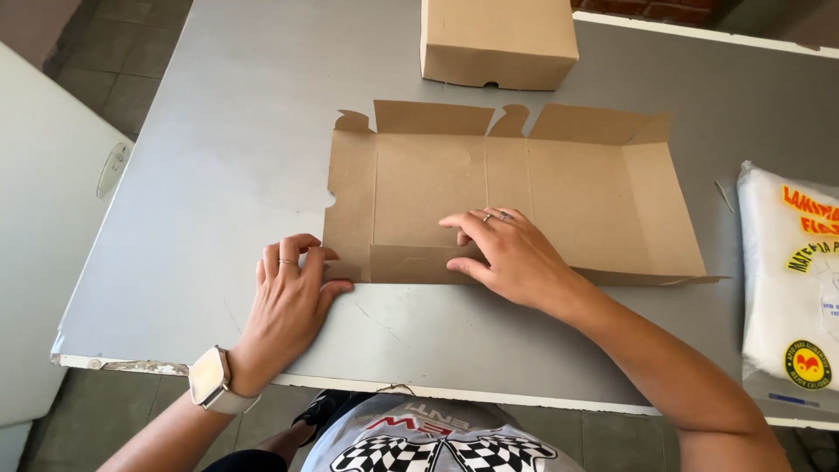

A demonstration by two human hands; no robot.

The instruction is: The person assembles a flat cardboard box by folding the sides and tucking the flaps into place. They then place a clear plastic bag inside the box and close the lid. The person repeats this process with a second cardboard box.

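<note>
Hands (288, 297) on flat, empty carton (559, 192)

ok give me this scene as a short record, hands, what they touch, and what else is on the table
left hand: on near-left corner of box blank
right hand: pressing the blank's near flap
box blank: flat, unfolded, brown card
table: grey
built box: far edge, behind the blank
bag: white plastic, at right
watch: on left wrist

Brown cardboard box blank (542, 188) flat on grey table, near flap folded up.
</note>
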